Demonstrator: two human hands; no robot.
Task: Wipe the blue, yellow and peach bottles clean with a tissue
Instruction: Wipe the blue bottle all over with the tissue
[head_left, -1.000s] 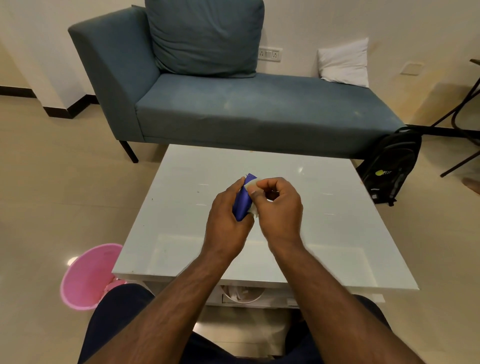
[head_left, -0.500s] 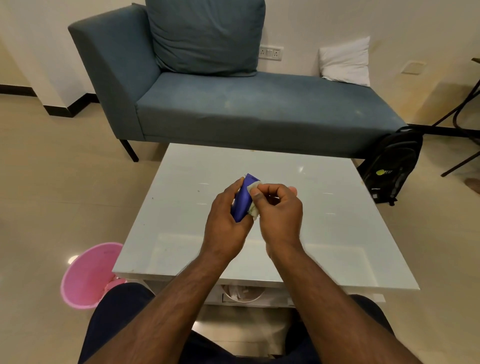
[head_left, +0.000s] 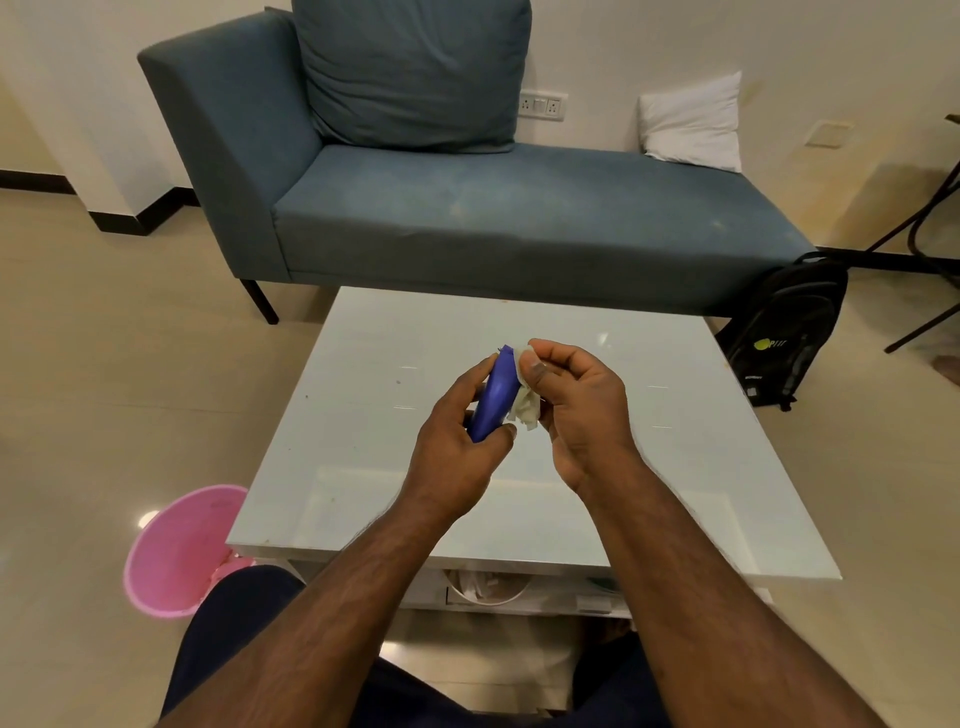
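My left hand (head_left: 454, 441) grips a blue bottle (head_left: 496, 397) above the middle of the white table (head_left: 675, 467), the bottle tilted with its top pointing away from me. My right hand (head_left: 576, 410) pinches a crumpled white tissue (head_left: 524, 405) against the bottle's right side and upper end. Fingers hide the bottle's lower part. No yellow or peach bottle is visible.
A pink bin (head_left: 179, 551) stands on the floor left of the table. A blue-grey sofa (head_left: 493, 218) lies behind the table, and a black backpack (head_left: 779, 332) leans at its right end. A shelf under the tabletop holds a white bowl (head_left: 485, 587) with papers.
My right hand has opened outward a little and slid the tissue along the bottle's right side; more of the tissue now shows. The bottle stays in my left hand.
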